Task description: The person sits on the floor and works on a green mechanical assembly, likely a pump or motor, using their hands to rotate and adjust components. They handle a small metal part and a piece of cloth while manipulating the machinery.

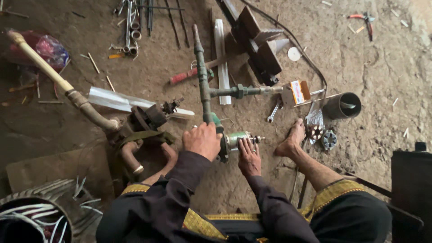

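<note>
Green pipe fitting (225, 139), a valve-like piece with a pale metal body and a small threaded end pointing right, lies on the dirt floor (382, 67) at the centre of the frame, between the person's two hands. The left hand (202, 140) is curled down over its left end, fingers closed around the joint where a long dark pipe (201, 67) rises toward the top of the frame. The right hand (249, 157), a ring on one finger, lies fairly flat with its fingers together, the tips pressed on the pale body from below. A second pipe (243, 91) branches right from the long one toward a small orange and white box (297, 92). Just right of the hands a bare foot (290, 141) rests on the ground, with small round metal parts (323, 136) beside it and a dark open cylinder (344, 105) farther right. A spanner (273, 112) lies just above the fitting. To the left sits a rusty pump body (144, 123) with a thick hose (54, 74) running to the upper left corner, where a red plastic bag (47, 47) lies. More tools (130, 27) are scattered along the top edge, and red-handled pliers (362, 19) at upper right. The left palm hides the fitting's joint, so how it meets the pipe cannot be made out, and dark sleeves cover both forearms.
</note>
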